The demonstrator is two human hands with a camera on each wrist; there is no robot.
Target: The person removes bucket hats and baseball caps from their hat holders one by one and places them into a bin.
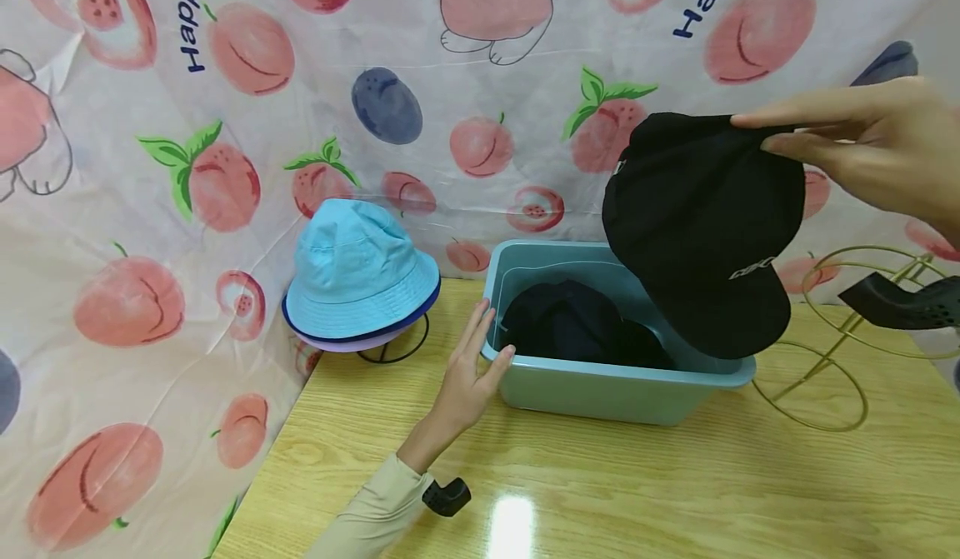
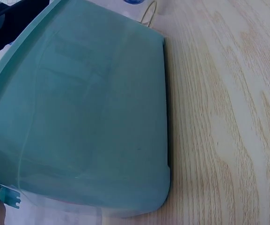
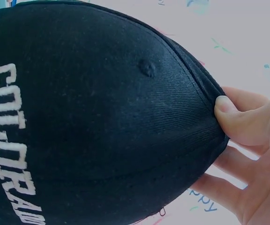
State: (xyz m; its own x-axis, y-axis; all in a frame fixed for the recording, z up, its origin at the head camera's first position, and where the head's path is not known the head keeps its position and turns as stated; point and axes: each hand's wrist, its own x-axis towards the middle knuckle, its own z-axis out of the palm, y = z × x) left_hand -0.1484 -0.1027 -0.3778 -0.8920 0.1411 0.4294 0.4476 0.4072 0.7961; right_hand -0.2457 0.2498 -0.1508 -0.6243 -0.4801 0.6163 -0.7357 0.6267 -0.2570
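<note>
High on the right, my right hand (image 1: 877, 138) pinches a black baseball cap (image 1: 697, 209) by the top of its crown, and the brim hangs down over the blue bin (image 1: 592, 388). White raised letters show across the cap (image 3: 88, 112) in the right wrist view, where the thumb (image 3: 242, 124) presses its fabric. My left hand (image 1: 468, 388) is at the bin's left front corner with its fingers straight; whether it touches the rim I cannot tell. More dark caps (image 1: 558, 321) lie inside the bin, partly hidden by its front wall.
Left of the bin, a light blue bucket hat (image 1: 356, 267) tops dark blue and lilac ones on a black wire stand (image 1: 386, 359). A gold wire stand (image 1: 817, 363) is to the right. A fruit-print cloth (image 1: 465, 67) hangs behind the wooden table (image 1: 600, 492).
</note>
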